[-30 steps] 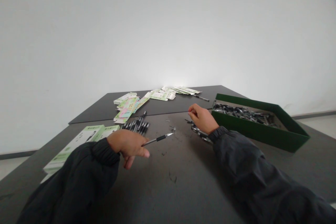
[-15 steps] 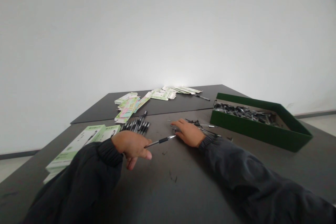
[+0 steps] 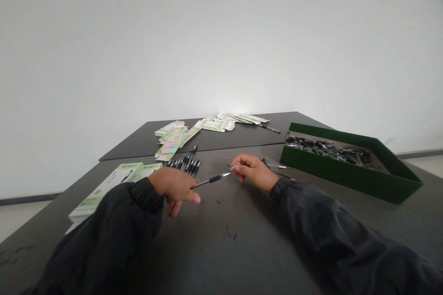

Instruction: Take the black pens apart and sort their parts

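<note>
a black-and-clear pen sits in the left hand, above the near middle of the dark table. it lies aslant, with its shiny tip toward the right hand and its back end hidden in the grip. the left fingers are closed on the pen, back of the hand up, with the thumb stretched along below it. the right thumb and forefinger are pinched together on a small clear piece, just beside the pen's tip; whether the two touch, i cannot tell. what the piece is, it is too small to say.

just behind the right hand, partly hidden by it, lie a few loose thin pen parts on the table. beyond the left hand is a heap of pens, lying side by side. to the left of that heap, partly behind the left sleeve, are white-and-green boxes, lying flat.

on the right stands a long green box, open at the top, with many dark and clear pen parts in it. farther back, flattened cartons lie overlapping, and a single pen rests beside their right end. a pale wall rises behind the table.
</note>
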Demonstrator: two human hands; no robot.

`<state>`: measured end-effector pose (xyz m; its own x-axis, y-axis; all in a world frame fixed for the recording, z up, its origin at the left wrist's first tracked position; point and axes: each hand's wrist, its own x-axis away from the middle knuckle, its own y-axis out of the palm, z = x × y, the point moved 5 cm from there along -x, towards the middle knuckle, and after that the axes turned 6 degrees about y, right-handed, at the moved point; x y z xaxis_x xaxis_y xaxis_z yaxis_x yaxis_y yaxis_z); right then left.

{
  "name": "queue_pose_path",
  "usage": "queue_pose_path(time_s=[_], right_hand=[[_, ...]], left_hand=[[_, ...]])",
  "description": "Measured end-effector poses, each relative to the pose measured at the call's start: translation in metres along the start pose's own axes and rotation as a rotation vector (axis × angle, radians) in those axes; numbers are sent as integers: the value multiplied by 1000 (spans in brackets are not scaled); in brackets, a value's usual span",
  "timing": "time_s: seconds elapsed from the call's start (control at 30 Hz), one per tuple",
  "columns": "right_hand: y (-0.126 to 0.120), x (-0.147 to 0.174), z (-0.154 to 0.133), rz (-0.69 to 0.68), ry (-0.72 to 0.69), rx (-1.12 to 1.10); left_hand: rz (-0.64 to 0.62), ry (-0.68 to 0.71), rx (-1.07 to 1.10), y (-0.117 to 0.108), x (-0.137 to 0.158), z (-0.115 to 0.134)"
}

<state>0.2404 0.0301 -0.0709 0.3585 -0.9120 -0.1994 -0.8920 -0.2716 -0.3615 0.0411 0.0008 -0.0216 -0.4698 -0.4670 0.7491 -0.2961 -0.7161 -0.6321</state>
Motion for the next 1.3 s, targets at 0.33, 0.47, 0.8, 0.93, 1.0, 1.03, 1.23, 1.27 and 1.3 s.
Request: queue_pose_path(time_s=[0.33, 0.47, 0.8, 0.93, 1.0, 1.03, 1.23, 1.27, 1.3], right_hand=[[7, 0, 8, -33, 45, -473], [8, 0, 6, -34, 43, -476], [11, 6, -4, -19, -32, 339], [20, 12, -13, -13, -28, 775], [24, 14, -14, -35, 8, 884], [26, 14, -13, -54, 23, 918], [27, 12, -11, -99, 66, 951], [26, 12, -11, -100, 72, 954], [26, 12, -12, -101, 77, 960]], left_hand=[[5, 1, 26, -2, -2, -5], [-1, 6, 30, -2, -2, -5], [-10, 9, 27, 0, -5, -8], [1, 52, -12, 0, -7, -9], [0, 72, -20, 0, -8, -9], [1, 70, -19, 1, -8, -9], [16, 43, -28, 1, -9, -6], [17, 47, -33, 1, -8, -5], [20, 50, -36, 1, -8, -4]])
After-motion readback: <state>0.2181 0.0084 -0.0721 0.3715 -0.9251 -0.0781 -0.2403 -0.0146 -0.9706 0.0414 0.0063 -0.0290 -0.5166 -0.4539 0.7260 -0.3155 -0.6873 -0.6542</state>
